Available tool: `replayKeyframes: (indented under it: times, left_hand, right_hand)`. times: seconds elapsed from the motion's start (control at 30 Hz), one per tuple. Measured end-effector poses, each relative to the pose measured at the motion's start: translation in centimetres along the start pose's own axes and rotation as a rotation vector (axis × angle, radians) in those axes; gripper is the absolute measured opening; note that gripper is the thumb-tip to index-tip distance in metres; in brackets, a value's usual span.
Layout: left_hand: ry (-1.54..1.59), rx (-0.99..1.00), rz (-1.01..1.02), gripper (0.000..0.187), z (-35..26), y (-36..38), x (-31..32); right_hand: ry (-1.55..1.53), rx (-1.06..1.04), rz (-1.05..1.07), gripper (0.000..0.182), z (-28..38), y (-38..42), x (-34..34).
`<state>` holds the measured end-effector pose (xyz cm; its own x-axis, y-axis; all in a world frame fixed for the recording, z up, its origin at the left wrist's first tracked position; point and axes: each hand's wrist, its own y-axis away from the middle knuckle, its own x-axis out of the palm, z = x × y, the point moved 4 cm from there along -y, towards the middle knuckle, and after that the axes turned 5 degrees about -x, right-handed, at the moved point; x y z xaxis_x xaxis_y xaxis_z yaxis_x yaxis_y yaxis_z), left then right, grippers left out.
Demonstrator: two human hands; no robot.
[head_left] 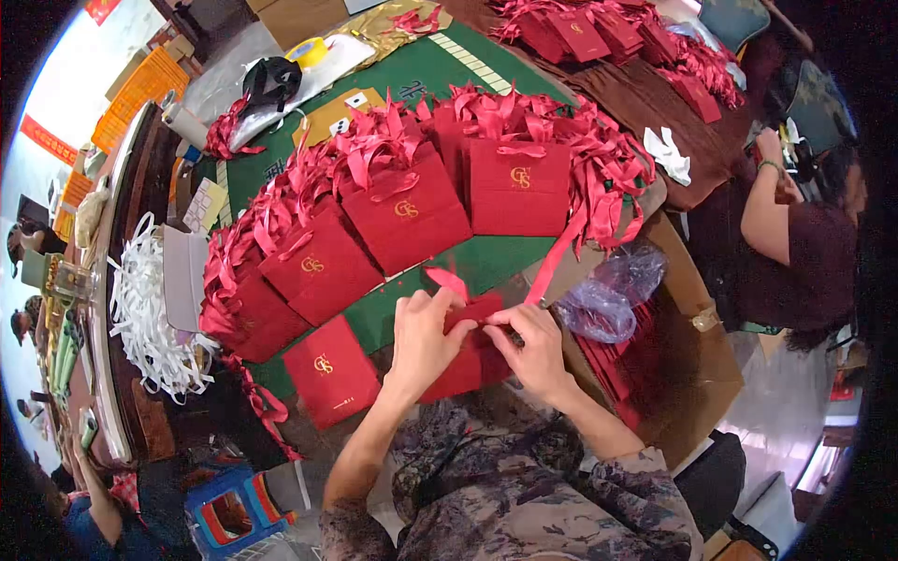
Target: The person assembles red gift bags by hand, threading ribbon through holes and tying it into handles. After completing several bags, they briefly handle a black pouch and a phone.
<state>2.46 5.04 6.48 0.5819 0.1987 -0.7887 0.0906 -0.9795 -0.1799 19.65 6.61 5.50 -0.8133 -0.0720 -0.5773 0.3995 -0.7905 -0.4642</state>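
Both of my hands meet at the top edge of a red bag (468,363) in front of me. My left hand (426,338) pinches the red ribbon (447,280) at the bag's edge. Opposite it, my right hand (531,344) has thumb and fingers closed at the same edge, where a long ribbon (552,266) rises behind it. What lies between the fingertips is small and partly hidden. A flat red bag with a gold logo (329,372) lies left of my left hand. Beyond, red bags with ribbons (404,208) stand in an arc.
White strips (154,313) hang at the left beside a pale box (185,280). An open cardboard box (697,374) with red bags and clear plastic (613,294) stands to the right. More red bags (575,35) lie at the back right. A person (795,229) sits at the right.
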Motion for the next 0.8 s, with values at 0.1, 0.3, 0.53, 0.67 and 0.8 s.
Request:
replayKeyframes:
  times: [0.1, 0.3, 0.53, 0.67, 0.8]
  left_hand:
    - [0.090, -0.046, 0.035, 0.026, -0.1, 0.0, -0.4]
    - [0.182, -0.078, 0.063, 0.022, 0.1, 0.2, -0.6]
    - [0.152, -0.114, 0.094, 0.020, 0.1, 0.4, -0.4]
    - [0.139, -0.124, 0.093, 0.019, -0.1, 0.5, -0.4]
    - [0.150, -0.114, 0.079, 0.017, -0.5, 0.8, -0.5]
  right_hand:
    - [-0.027, 0.036, -0.010, 0.014, 0.2, -0.6, 0.4]
    - [-0.056, 0.118, -0.026, 0.011, 0.1, -0.9, 0.8]
    - [-0.001, 0.080, -0.035, 0.012, 0.2, -1.1, 1.1]
    - [0.073, -0.047, -0.073, 0.013, 0.7, -1.3, 1.2]
    - [0.056, -0.020, -0.063, 0.014, 0.7, -1.1, 1.2]
